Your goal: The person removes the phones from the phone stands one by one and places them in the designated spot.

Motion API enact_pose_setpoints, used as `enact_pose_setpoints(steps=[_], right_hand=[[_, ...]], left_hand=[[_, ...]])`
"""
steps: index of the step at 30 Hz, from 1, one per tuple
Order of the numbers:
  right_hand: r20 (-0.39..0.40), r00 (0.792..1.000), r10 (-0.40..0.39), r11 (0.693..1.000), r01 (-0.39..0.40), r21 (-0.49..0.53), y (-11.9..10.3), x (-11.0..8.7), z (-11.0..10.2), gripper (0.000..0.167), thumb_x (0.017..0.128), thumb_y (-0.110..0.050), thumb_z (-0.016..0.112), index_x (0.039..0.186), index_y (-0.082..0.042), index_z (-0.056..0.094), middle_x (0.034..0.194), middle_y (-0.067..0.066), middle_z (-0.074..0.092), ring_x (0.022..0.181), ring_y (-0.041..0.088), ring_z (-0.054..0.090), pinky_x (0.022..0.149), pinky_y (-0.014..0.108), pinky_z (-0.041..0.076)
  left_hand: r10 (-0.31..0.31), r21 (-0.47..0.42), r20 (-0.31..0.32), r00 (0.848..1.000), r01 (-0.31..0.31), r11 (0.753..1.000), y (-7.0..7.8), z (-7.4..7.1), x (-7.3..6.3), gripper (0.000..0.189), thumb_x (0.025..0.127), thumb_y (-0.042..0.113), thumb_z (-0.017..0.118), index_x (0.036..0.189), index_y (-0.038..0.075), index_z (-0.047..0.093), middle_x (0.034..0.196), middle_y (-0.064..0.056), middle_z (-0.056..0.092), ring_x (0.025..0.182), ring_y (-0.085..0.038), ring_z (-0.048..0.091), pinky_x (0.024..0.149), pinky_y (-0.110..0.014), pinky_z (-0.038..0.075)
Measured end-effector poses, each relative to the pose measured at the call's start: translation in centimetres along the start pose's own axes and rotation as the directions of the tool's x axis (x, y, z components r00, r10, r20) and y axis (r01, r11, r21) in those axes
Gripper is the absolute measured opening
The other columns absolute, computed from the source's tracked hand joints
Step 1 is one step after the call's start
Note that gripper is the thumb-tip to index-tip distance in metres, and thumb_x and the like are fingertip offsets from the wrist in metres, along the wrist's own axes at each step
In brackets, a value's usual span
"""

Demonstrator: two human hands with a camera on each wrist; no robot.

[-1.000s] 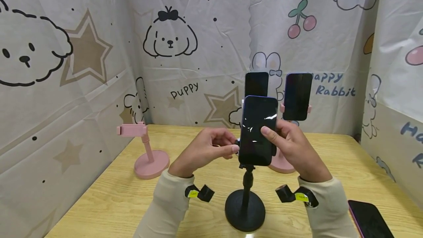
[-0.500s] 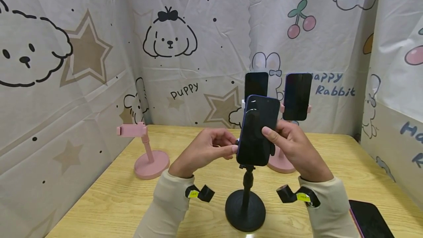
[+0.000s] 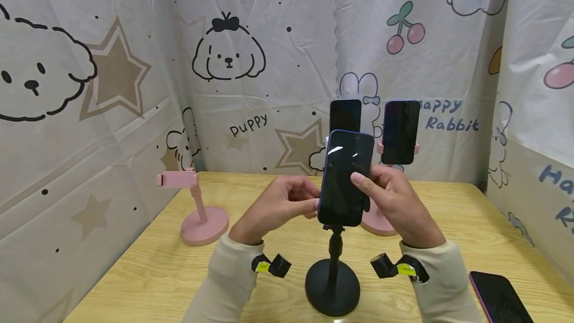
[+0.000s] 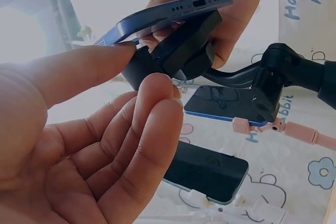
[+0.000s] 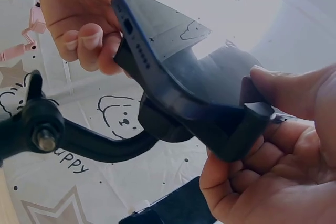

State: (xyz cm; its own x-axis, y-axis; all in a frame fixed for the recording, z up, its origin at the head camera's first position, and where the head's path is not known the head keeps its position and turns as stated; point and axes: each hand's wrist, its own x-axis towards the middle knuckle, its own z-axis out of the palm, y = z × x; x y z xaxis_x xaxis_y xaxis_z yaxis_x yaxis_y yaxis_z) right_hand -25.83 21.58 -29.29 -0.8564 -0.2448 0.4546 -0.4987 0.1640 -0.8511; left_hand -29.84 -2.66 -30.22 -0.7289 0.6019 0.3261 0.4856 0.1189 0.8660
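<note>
A dark smartphone with blue edges (image 3: 343, 198) sits upright, slightly tilted, in the black clamp (image 5: 236, 135) of a black phone stand (image 3: 333, 288). My right hand (image 3: 394, 203) grips the clamp's right end: the thumb lies over the phone's front edge and the clamp's lip, the fingers curl behind. On the opposite side, my left hand (image 3: 280, 208) has its thumb against the clamp's left end. In the left wrist view its bent fingertips are close by the black clamp block (image 4: 139, 69), which lies between thumb and fingers. The phone hides part of the clamp in the head view.
Behind stand a phone (image 3: 345, 116) in a white holder and another phone (image 3: 400, 133) in a pink stand. A pink stand without a phone (image 3: 204, 226) is at left. One phone (image 3: 500, 295) lies on the wooden table (image 3: 148, 283) at front right. Patterned cloth (image 3: 269, 93) encloses the table.
The dark phone leaned further to the right half a second ago and has turned back slightly. Both hands stay at the clamp's sides. The head view has shifted a little.
</note>
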Motion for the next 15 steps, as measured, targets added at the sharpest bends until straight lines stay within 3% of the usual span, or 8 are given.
enact_pose_setpoints(steps=[9,15], right_hand=[[-0.026,0.999,-0.019,0.999,0.02,0.025,0.11,0.18,0.6,0.036,0.1,-0.022,0.054,0.127,0.001,0.057,0.119,0.011,0.065,0.108,0.026,0.061,0.092,0.034,0.05],[-0.032,0.999,-0.032,0.998,0.033,0.054,0.17,0.2,0.97,0.035,0.1,-0.021,0.054,0.127,0.001,0.057,0.115,0.011,0.066,0.1,0.026,0.065,0.088,0.034,0.053]], left_hand=[[0.003,-0.005,-0.011,1.0,-0.003,1.0,-0.1,0.05,0.1,0.011,0.09,0.008,0.068,0.1,0.003,0.066,0.084,-0.01,0.069,0.072,-0.022,0.065,0.073,-0.036,0.057],[-0.003,-0.003,-0.015,1.0,0.003,1.0,-0.14,0.1,0.14,0.01,0.09,0.006,0.068,0.099,0.003,0.065,0.083,-0.01,0.068,0.071,-0.023,0.064,0.073,-0.035,0.056]])
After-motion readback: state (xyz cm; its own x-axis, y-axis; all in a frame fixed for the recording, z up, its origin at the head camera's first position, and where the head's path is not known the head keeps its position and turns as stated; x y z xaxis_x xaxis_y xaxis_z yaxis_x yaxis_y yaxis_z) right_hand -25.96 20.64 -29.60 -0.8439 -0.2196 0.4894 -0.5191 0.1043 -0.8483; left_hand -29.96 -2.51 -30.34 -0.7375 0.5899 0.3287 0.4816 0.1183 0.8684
